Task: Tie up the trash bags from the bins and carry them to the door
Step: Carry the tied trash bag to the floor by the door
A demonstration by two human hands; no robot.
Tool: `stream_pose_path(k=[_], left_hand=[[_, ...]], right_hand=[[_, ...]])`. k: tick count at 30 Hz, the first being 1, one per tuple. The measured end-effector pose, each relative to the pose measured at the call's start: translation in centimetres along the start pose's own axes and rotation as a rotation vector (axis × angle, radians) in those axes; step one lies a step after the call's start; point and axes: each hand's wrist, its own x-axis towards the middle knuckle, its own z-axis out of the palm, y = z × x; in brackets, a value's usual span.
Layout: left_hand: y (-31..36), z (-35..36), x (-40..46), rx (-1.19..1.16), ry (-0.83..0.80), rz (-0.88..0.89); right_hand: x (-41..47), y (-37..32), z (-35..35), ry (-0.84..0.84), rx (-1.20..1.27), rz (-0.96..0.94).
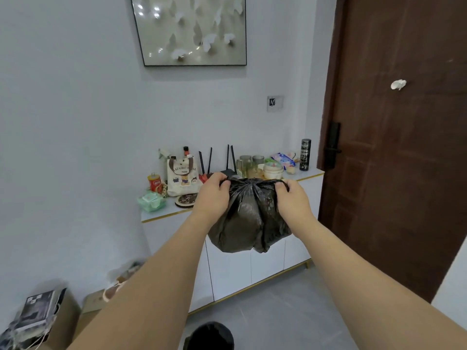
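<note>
A full black trash bag [246, 218] hangs in the air in front of me, its mouth gathered into a bunch at the top. My left hand [213, 193] grips the bag's left handle end and my right hand [292, 198] grips the right one, both pulled outward from the gathered top. The brown door [394, 147] stands to the right, shut, with a black handle lock [332, 147] on its left edge. On the floor at the bottom of the view, a dark bin or another black bag [209, 335] shows only in part.
A white cabinet [227, 269] behind the bag carries a tote bag [183, 176], a router, cups, bowls and a dark flask [305, 154]. Cardboard boxes [65, 322] with bags and a book lie at lower left. Grey floor tiles run toward the door.
</note>
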Motion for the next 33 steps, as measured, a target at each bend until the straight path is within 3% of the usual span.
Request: stream_pose_path(k=[9,16,22,33], left_hand=[[4.7,11.0,2.5,-0.094,-0.205,0.12],[16.4,24.3,-0.8,-0.225,-0.494,0.341],[25.8,31.0,-6.9,-0.336,-0.677,0.485],[32.4,40.1,-11.6,-0.386,-0.788,0.555]], right_hand=[[2.5,3.7,-8.9,0.227,-0.082,0.025],[-1.0,7.2,-24.1,0.564,-0.198,0.133],[-5.8,9.1,-34.5,0.812,-0.179,0.239],[-7.3,14.5,-43.9,0.93,-0.191,0.274]])
